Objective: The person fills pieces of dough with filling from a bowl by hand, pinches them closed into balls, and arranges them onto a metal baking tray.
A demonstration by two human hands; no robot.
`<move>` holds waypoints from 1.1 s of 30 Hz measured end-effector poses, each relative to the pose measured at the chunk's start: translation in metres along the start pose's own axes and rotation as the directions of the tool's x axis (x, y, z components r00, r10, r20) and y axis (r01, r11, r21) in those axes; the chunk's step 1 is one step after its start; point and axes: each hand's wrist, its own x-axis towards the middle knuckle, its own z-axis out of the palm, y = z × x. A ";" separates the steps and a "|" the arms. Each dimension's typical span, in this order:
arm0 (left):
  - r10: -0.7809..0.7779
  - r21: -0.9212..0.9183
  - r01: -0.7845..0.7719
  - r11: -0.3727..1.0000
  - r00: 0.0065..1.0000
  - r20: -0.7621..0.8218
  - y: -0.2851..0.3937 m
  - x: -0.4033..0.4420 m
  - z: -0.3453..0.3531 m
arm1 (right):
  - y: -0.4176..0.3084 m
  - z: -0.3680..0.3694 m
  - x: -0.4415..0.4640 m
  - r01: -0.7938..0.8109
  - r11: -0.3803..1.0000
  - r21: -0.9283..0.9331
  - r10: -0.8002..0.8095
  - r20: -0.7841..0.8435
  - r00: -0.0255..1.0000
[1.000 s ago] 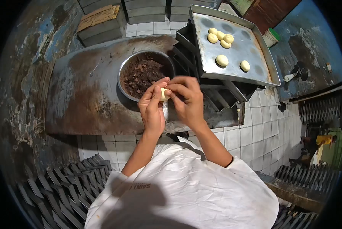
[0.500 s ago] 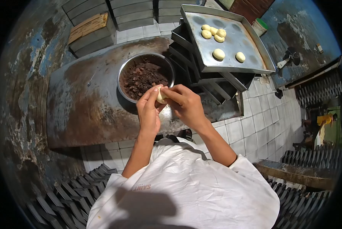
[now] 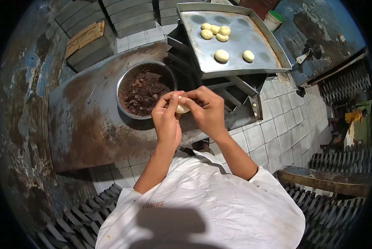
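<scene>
Between my two hands is a small pale piece of dough (image 3: 182,108), mostly covered by the fingers. My left hand (image 3: 167,116) is closed around its left side, thumb on top. The fingers of my right hand (image 3: 206,108) pinch its upper edge from the right. Just beyond my left hand stands a round metal bowl (image 3: 120,96) holding a dark brown, crumbly filling (image 3: 146,92). On a metal tray (image 3: 244,39) to the upper right lie several pale dough balls (image 3: 221,55), some touching in a cluster and two set apart.
The bowl rests on a worn metal table (image 3: 82,133). More dark trays (image 3: 235,93) are stacked crookedly beneath the dough tray. A cardboard-topped box (image 3: 86,39) stands behind the table. At the upper right is a white bucket with a green lid (image 3: 274,20). White floor tiles (image 3: 277,120) show at right.
My hands stay pinched on the dough, with the fingers slightly shifted. The view has turned, so the bowl and tray appear farther left and the hands now show at the bowl's right side.
</scene>
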 end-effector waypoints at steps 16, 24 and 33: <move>0.147 0.469 -0.331 0.819 0.911 0.386 -0.087 0.025 0.170 | 0.054 -0.200 0.065 -0.420 0.837 0.351 0.271 0.401 0.875; 0.273 0.577 -0.467 0.670 0.878 0.393 -0.092 0.043 0.174 | 0.080 -0.328 0.178 -0.047 0.896 -0.441 0.243 0.402 0.883; 0.536 0.553 -0.456 0.698 0.844 0.021 -0.064 0.037 0.094 | 0.173 -0.364 0.266 0.051 0.786 -0.616 0.373 0.539 0.755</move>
